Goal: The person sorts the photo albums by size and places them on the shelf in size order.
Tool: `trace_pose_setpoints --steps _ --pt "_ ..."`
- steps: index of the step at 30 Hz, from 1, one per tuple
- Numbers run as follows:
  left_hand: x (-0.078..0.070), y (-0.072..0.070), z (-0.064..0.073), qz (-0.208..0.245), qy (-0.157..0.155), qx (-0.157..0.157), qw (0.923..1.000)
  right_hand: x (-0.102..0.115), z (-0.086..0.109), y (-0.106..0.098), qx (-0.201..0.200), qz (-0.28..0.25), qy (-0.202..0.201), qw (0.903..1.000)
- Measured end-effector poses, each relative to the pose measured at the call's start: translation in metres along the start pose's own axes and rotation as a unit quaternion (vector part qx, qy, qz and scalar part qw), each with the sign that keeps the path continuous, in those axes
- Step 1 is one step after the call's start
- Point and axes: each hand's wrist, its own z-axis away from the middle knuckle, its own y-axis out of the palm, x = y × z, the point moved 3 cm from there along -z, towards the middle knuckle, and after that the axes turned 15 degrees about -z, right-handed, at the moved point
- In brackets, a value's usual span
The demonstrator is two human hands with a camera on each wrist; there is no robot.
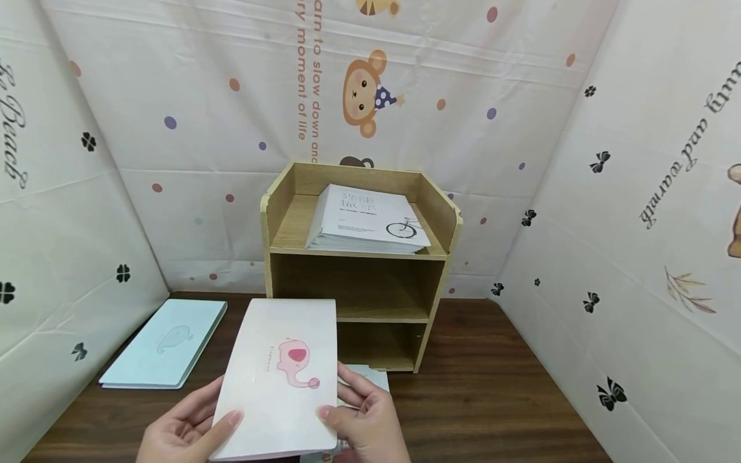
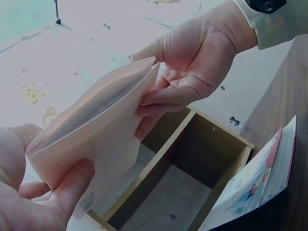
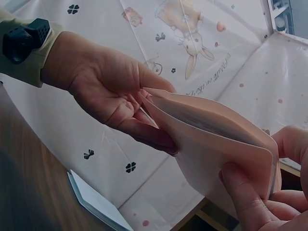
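A notebook [image 1: 278,360] with a white cover and a pink elephant is held up by both hands in front of the shelf. My left hand [image 1: 184,427] grips its lower left edge, thumb on the cover. The right hand [image 1: 370,418] pinches the right edge, thumb also on the front. In the left wrist view the notebook [image 2: 115,125] bows a little, and its covers part at the near edge. Below it, a pale blue book [image 1: 377,377] lies on the table, mostly hidden by the notebook and right hand.
A wooden shelf [image 1: 359,256] with three levels stands at the back; a stack of white books [image 1: 370,218] lies on its top. A light blue whale notebook [image 1: 168,344] lies on the dark table [image 1: 492,399] at left. Printed cloth walls [image 1: 208,212] enclose the table.
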Motion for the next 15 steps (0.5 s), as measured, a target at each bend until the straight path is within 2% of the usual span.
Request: trace_pose_setpoints --steps 8,15 --pt "-0.004 0.005 0.002 -0.016 0.004 0.001 0.9999 0.005 0.001 -0.004 0.010 0.009 -0.007 0.9999" --pt "-0.006 0.011 0.004 -0.003 0.017 0.009 0.9998 0.009 0.003 -0.008 0.012 0.014 -0.010 0.9998"
